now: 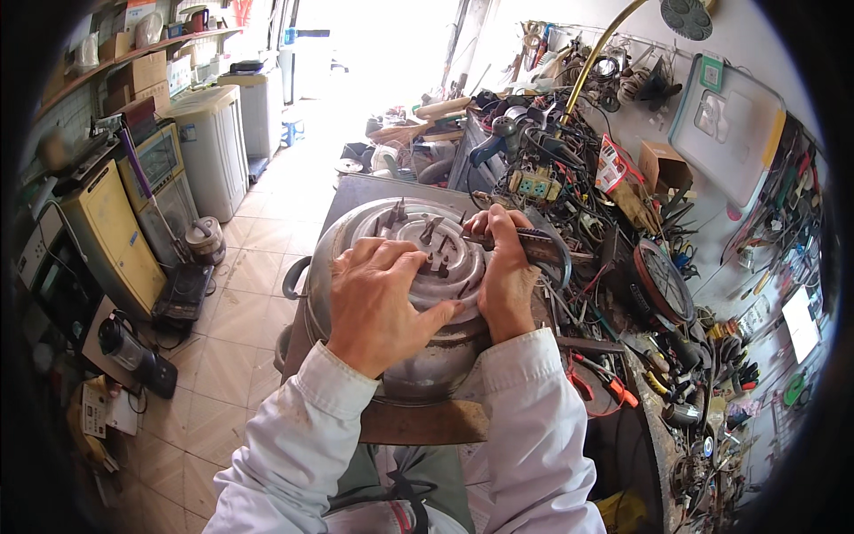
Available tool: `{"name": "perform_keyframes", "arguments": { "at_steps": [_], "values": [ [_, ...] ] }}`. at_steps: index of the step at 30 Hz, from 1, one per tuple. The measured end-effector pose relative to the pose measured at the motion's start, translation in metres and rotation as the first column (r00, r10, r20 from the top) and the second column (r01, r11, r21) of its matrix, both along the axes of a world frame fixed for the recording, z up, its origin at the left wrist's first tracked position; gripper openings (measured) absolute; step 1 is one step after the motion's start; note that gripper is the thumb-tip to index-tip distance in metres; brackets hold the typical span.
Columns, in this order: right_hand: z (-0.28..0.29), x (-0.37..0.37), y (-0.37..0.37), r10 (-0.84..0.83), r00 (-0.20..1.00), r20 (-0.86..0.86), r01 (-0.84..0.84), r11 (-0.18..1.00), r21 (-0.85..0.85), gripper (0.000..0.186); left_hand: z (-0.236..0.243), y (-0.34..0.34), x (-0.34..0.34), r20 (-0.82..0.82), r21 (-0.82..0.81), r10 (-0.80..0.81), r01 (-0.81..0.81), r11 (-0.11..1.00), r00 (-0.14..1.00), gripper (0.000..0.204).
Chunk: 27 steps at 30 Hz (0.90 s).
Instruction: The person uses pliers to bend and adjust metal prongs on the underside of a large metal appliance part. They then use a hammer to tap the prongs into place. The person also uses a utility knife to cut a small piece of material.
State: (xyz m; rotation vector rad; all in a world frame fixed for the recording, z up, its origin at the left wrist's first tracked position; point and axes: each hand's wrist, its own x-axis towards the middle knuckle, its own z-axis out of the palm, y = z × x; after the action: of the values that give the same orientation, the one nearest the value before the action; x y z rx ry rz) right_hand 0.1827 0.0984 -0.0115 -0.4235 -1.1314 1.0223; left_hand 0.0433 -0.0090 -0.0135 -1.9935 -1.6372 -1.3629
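A round, dull metal pot (427,369) stands in front of me, with ringed, stepped metal on top. Several small dark metal pieces (431,231) lie or stand on that ringed top. Over its left part my left hand (378,298) is spread, thumb apart from the fingers, with the fingertips close to the small pieces. At the right side my right hand (505,276) is closed around a dark, long metal tool (534,244); its exact kind is partly hidden by the fingers. A looped handle (294,278) sticks out at the pot's left.
The pot stands on a low bench with a brown front edge (427,422). Tangled cables, tools and parts heap up on the right, with red-handled pliers (614,384) near my right sleeve. At left stand a blender (133,354), a yellow cabinet (116,236) and white washing machines (210,147).
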Motion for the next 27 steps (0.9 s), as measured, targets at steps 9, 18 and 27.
{"name": "perform_keyframes", "arguments": {
  "at_steps": [9,18,27],
  "values": [
    [-0.003,0.001,0.000,0.020,0.999,-0.029,-0.020,1.000,0.010,0.024,-0.003,-0.002,0.001,0.011,-0.008,0.000,0.000,1.000,1.000,0.054],
    [0.004,0.001,-0.004,0.097,0.993,-0.061,-0.098,0.995,-0.013,0.021,-0.001,-0.003,0.000,0.013,-0.019,-0.008,0.009,1.000,1.000,0.056],
    [0.002,0.007,0.003,0.122,0.990,-0.077,-0.122,0.993,0.006,0.024,-0.001,-0.003,0.001,0.021,-0.016,-0.023,0.023,1.000,1.000,0.054]
  ]
}}
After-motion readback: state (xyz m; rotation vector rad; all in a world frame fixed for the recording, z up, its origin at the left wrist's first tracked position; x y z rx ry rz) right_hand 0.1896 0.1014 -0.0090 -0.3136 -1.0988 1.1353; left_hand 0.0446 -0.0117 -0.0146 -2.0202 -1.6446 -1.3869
